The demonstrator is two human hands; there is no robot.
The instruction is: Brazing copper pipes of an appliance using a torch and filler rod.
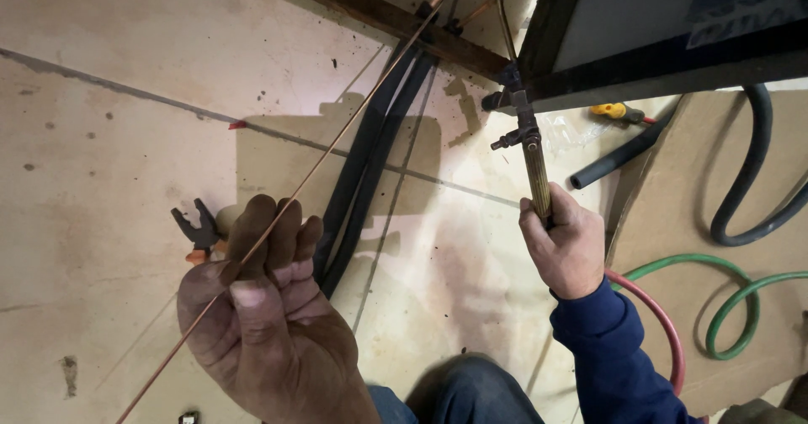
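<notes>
L hand point(265, 306) is curled shut, thumb and fingers pinching a thin, long copper-coloured rod point(337, 142) that runs diagonally from bottom left up toward the dark wooden beam point(396, 20) at top centre. R hand point(566, 247), in a dark blue sleeve point(614, 348), is wrapped tight round the ribbed brass handle of a gas torch point(530, 150); the torch points up, its valve knobs sit just above the fist, and its thin neck goes toward the dark metal frame point(572, 45). No flame that I can see.

Step in hand, as I judge it: rod and torch both gripped and being lined up near the pipework at top; heating hasn't visibly begun. Next move prob. calls for bringing the rod tip and torch tip to the same spot w/ both hands steady; the exact joint is hidden at the frame's edge.

On the pale floor: black insulated tubing point(370, 154) beside the rod, dark pliers point(198, 230) just behind the L hand, red hose point(656, 323) and green hose point(732, 298) by the R arm.
</notes>
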